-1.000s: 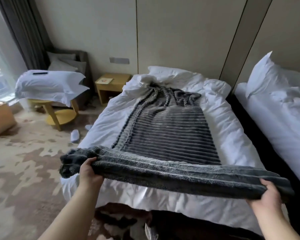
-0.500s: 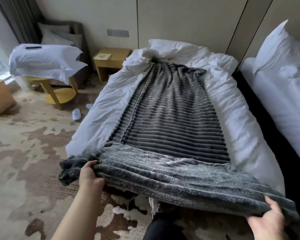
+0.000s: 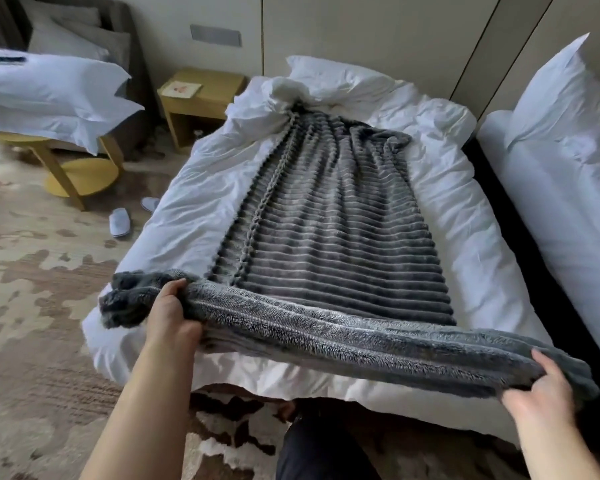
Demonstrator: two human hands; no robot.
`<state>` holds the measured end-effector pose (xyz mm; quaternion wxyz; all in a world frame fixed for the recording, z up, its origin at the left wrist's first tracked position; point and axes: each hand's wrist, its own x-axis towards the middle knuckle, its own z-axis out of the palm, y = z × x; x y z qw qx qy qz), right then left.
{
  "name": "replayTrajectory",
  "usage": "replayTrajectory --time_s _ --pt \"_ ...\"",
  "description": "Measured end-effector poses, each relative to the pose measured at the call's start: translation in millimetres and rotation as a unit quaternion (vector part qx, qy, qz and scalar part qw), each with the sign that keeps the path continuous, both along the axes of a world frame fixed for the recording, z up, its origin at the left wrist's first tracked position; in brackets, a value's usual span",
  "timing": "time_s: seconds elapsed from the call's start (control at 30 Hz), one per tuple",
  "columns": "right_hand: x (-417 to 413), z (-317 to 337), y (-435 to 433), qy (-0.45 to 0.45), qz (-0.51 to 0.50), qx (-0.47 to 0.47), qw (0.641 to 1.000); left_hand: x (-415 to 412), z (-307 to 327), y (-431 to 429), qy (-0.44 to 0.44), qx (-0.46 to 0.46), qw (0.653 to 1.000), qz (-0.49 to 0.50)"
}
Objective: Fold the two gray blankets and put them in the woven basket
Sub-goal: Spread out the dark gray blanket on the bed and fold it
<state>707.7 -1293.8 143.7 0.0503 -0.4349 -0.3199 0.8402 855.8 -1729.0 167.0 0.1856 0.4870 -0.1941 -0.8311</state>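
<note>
The gray ribbed plush blanket [image 3: 326,237] lies lengthwise along the middle of the bed with the crumpled white duvet [image 3: 187,202]. Its far end is bunched just beside the white pillow [image 3: 340,77] at the head of the bed. Its near end is raised above the foot of the bed and stretched as a fuzzy band between both hands. The left hand [image 3: 172,317] is curled round the left corner of this band and grips it. The right hand [image 3: 537,400] grips the right corner, with its fingers closed on the fabric. To the right stands a second white bed [image 3: 551,209]. To the left are a yellow wooden nightstand [image 3: 201,98] and a round yellow desk [image 3: 80,174] bearing white pillows [image 3: 49,91]. A pair of white slippers [image 3: 120,221] lies on the beige patterned carpet [image 3: 32,306].
</note>
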Motion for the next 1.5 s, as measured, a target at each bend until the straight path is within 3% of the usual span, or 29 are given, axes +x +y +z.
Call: replayTrajectory --time_s 0.1,0.2,0.27,0.37,0.47,0.57,0.87,1.03,1.17,1.2,1.23,1.4,1.5 --pt "-46 5 -15 -0.029 0.071 0.078 0.994 -60 -6 -22 0.032 0.015 0.999 -0.003" --pt "-119 -16 -40 0.013 0.083 0.000 0.996 -126 -25 -45 0.037 0.005 0.999 0.031" --pt "-156 -47 -54 -0.016 0.105 0.005 0.994 -160 -52 -55 -0.018 -0.025 0.999 0.019" --pt "-184 -103 -84 -0.134 0.190 0.027 0.972 -192 -108 -58 -0.121 -0.022 0.992 -0.038" --pt "-179 -156 -102 -0.243 0.240 0.071 0.937 -195 -162 -51 -0.195 0.010 0.977 -0.081" --pt "-172 -189 -106 -0.275 0.242 0.111 0.924 -183 -195 -47 -0.237 0.018 0.969 -0.074" --pt "-154 -189 -85 -0.281 0.268 0.135 0.912 -157 -197 -31 -0.237 0.018 0.970 -0.042" --pt "-113 -179 -63 -0.259 0.267 0.111 0.921 -137 -182 -4 -0.193 0.054 0.979 0.021" --pt "-43 -178 -49 -0.242 0.274 0.103 0.925 -81 -182 25 -0.210 0.049 0.974 0.070" --pt "-19 -181 -45 -0.241 0.280 0.104 0.923 -59 -187 35 -0.198 0.037 0.978 0.050" --pt "5 -183 -41 -0.246 0.285 0.102 0.921 -34 -189 50 -0.155 0.095 0.982 0.049" --pt "109 -181 -13 -0.279 0.288 0.016 0.916 74 -200 99 -0.257 0.074 0.961 -0.075" --pt "136 -177 -2 -0.269 0.275 0.000 0.923 100 -201 112 -0.238 0.092 0.962 -0.094"
